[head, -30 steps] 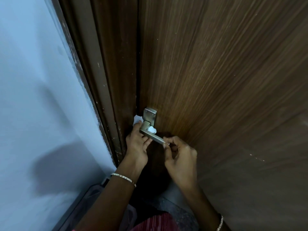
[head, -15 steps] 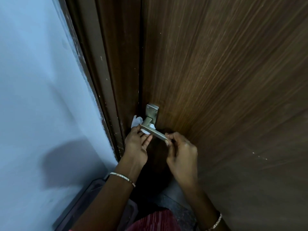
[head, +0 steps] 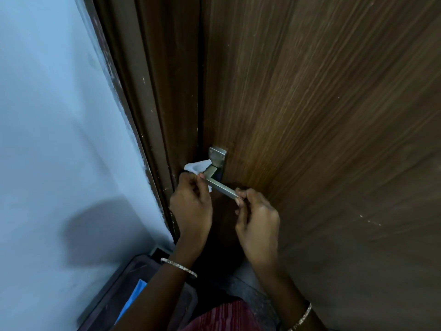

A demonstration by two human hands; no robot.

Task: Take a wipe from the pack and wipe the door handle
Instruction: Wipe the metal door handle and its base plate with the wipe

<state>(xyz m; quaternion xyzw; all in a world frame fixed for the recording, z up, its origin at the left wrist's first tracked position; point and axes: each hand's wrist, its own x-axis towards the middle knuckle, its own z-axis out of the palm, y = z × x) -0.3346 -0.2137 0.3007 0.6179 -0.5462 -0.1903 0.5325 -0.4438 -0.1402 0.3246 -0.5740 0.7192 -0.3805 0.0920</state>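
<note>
At the door's left edge: left hand (head: 191, 201) pinches soft, limp white wipe (head: 196, 167) against brushed-metal lever handle (head: 220, 185); right hand (head: 257, 220) fingertips clamp its rigid, probably slick tip.

Thin metal bangle (head: 179, 267) on each wrist

From where I stand, nothing here can be read. The wooden door (head: 310, 115) carries no sign, number or sticker, and the metal door handle (head: 220, 185) and its plate show no brand mark or engraving. The white wipe (head: 196, 166) is plain. A blue thing (head: 133, 297) in the dark tray (head: 112, 290) by the wall is too blurred to show any lettering.
</note>
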